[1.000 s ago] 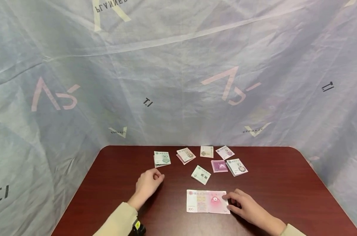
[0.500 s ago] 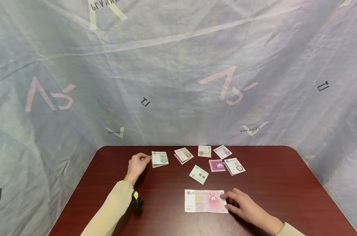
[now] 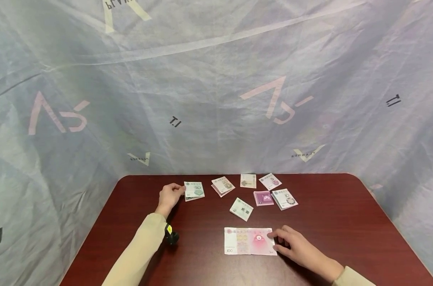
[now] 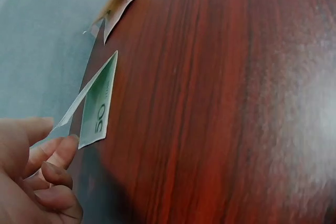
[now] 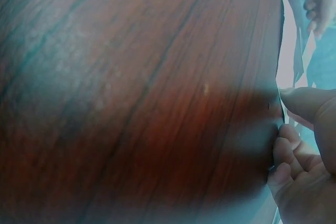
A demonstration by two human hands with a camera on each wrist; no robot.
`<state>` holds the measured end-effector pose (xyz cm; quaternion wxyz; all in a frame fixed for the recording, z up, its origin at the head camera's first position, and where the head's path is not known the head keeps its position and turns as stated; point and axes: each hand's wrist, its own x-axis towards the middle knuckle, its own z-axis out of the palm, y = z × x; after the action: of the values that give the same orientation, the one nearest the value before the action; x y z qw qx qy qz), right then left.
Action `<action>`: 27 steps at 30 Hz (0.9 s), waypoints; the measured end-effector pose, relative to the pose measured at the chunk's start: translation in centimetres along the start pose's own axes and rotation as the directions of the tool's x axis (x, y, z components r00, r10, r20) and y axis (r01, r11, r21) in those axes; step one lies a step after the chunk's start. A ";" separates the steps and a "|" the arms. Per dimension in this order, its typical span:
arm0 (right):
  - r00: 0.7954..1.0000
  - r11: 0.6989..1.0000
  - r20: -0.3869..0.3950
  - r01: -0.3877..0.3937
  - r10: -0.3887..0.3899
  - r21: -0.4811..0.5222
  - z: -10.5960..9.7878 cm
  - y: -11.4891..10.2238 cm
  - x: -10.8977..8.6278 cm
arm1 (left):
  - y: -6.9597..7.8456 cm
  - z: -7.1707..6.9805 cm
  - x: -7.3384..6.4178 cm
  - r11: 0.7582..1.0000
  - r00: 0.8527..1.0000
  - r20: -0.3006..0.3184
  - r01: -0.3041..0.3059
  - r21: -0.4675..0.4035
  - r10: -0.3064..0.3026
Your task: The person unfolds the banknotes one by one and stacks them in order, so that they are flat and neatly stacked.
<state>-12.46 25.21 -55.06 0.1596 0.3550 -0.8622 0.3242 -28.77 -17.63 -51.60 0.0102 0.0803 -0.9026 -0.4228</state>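
Observation:
In the head view my left hand [image 3: 170, 196] is at the left edge of a folded green 50 banknote [image 3: 194, 190]. The left wrist view has the thumb and fingertips pinching the note's raised upper flap, while its lower half, printed 50 [image 4: 100, 114], lies on the table. My right hand [image 3: 299, 247] rests at the right end of a flattened pink 100 banknote [image 3: 243, 241], with thumb and index finger apart and touching it. A crease runs down the middle of that note.
Other folded banknotes lie across the far table [image 3: 202, 242]: a brownish one [image 3: 223, 186], a yellowish one [image 3: 248, 181], a 5 note [image 3: 270, 182], a purple one [image 3: 263, 198], a 10 note [image 3: 285, 199] and a green 2 note [image 3: 241, 209]. A grey cloth [image 3: 216, 99] hangs behind.
My left hand has moved away and leftward from near the table's middle to the green 50 banknote and now pinches its edge. The right hand stays on the 100 banknote.

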 end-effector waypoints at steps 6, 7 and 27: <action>1.000 1.000 0.011 -0.013 0.013 0.005 -0.1 -0.1 0.0 | 0.0 0.4 -0.1 1.000 1.000 0.004 0.001 -0.006 -0.001; 1.000 1.000 0.011 -0.015 0.014 0.004 -0.1 -0.1 0.0 | 0.1 0.4 -0.1 1.000 1.000 0.004 0.000 -0.012 0.000; 0.999 0.999 0.028 -0.046 0.045 0.022 -0.2 -0.1 0.1 | 0.3 0.1 -0.2 0.999 0.999 0.031 -0.031 -0.026 0.031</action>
<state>-12.42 25.28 -54.79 0.1362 0.3414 -0.8685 0.3325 -28.62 -17.32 -51.47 0.0037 0.0596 -0.8982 -0.4354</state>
